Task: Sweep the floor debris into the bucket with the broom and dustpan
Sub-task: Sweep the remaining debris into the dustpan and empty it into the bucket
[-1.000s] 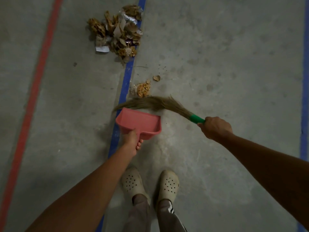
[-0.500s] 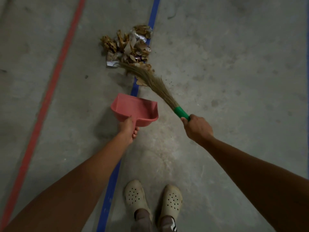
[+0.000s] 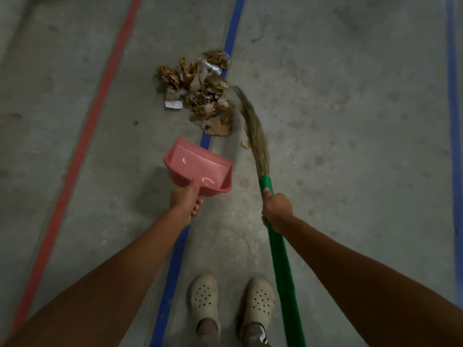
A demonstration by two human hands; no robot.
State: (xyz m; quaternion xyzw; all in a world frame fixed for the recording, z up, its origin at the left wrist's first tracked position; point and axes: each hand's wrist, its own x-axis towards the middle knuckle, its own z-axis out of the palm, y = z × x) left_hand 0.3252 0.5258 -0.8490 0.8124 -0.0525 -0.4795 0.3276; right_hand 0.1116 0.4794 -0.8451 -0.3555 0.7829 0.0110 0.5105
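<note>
A pile of brown leaves, paper scraps and foil debris (image 3: 200, 93) lies on the concrete floor across a blue line. My left hand (image 3: 185, 199) grips the handle of a pink dustpan (image 3: 198, 166), which is held just short of the pile with its mouth facing it and nothing inside. My right hand (image 3: 276, 212) grips the green handle of a broom (image 3: 255, 136). The straw bristles reach forward along the pile's right edge. A small scrap (image 3: 245, 144) lies beside the bristles. No bucket is in view.
A blue floor line (image 3: 231, 33) runs from the far middle down between my arms. A red line (image 3: 100, 101) runs at the left, another blue line (image 3: 452, 96) at the right. My two feet in pale clogs (image 3: 230, 296) stand at the bottom.
The broom has swung from lying across the pile's near edge to pointing straight ahead along its right side. The dustpan and both hands have come nearer the pile, and more of the green handle shows.
</note>
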